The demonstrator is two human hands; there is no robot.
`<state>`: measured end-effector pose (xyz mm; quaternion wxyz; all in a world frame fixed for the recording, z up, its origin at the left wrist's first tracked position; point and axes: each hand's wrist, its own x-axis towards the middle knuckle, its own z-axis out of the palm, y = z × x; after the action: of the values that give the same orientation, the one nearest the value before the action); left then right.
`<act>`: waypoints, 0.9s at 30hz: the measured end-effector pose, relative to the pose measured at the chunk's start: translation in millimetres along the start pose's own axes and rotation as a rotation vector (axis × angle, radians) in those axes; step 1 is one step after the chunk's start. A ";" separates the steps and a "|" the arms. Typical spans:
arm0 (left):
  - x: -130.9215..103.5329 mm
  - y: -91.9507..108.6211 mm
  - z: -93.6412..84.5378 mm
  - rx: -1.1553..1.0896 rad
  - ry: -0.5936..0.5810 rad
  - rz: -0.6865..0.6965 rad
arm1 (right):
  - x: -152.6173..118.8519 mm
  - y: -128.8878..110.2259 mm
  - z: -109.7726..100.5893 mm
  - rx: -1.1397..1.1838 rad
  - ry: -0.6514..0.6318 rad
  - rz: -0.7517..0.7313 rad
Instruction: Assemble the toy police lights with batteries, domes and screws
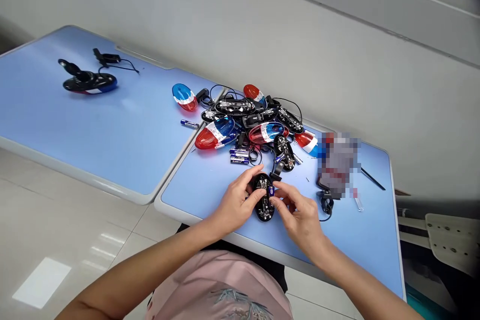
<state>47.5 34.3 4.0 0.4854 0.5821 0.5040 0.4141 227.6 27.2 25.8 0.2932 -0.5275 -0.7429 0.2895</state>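
Black oval base (264,206): near the table's (191,180) front edge, between both hands.
Left hand (240,197): grip clamped on the base.
Right hand (300,210): grip pinching a blue battery (271,191) at the base's right rim.
Room: wider leftward than behind (piled red-and-blue covers (264,133) crowd there).

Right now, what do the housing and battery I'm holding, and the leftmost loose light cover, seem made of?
Black oval housing: likely hard plastic, semi-gloss, by its smooth dark rim. Battery: probably metal, smooth blue wrap; too small to confirm. Light cover: likely glossy plastic, its red and blue ends translucent with glints.
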 end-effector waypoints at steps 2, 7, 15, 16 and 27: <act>-3.0 -1.9 4.6 0.026 0.028 0.030 | -5.1 1.4 3.4 -0.057 0.065 -0.041; -7.6 -2.0 9.8 0.059 0.062 0.086 | -12.6 2.7 8.8 -0.220 0.129 -0.139; -8.5 -0.2 16.3 0.032 0.110 0.057 | -14.2 3.3 14.0 -0.225 0.154 -0.185; -8.4 0.4 16.7 0.033 0.112 0.051 | -14.5 3.7 14.2 -0.225 0.154 -0.186; -3.2 1.7 10.1 -0.030 0.069 0.008 | -4.4 -2.4 11.0 0.446 0.252 0.395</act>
<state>57.2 29.6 3.8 0.4748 0.5620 0.5120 0.4434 219.1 21.0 19.8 0.4294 -0.6159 -0.5025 0.4287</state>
